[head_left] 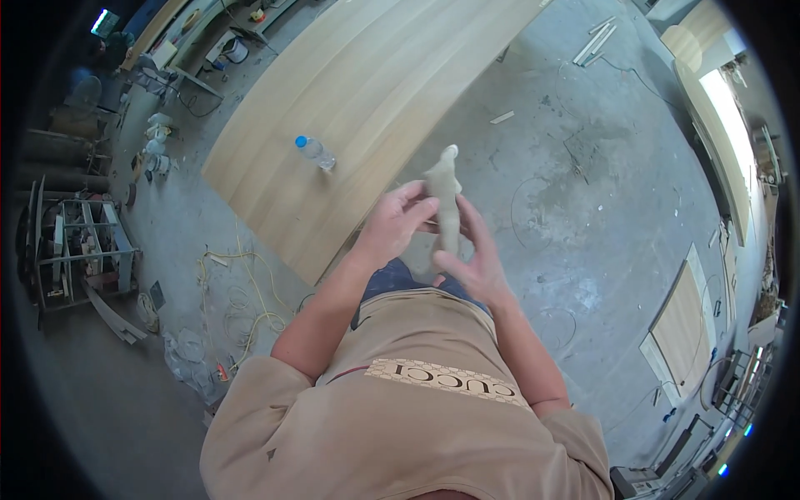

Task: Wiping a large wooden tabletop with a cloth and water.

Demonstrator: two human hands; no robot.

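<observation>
In front of my waist a pale, off-white, lumpy long thing (447,208) is held upright, with a narrow rounded tip at its far end. Its exact kind I cannot make out; the surface looks soft like cloth. My left hand (393,223) is closed at its left side, thumb and fingertips against it. From the right my right hand (475,260) grips its lower part, with the thumb across the near end and the fingers partly hidden behind. Both hands are bare. Beyond my left hand, a clear plastic bottle with a blue cap (316,153) stands on a large wooden panel (358,92).
The panel's near corner comes close to my left forearm. A yellow cord (265,275) and a clear plastic bag (188,360) lie on the floor at left, near a metal rack (87,237). On the right, boards (685,321) rest low by machinery. Wood strips (596,42) lie far right.
</observation>
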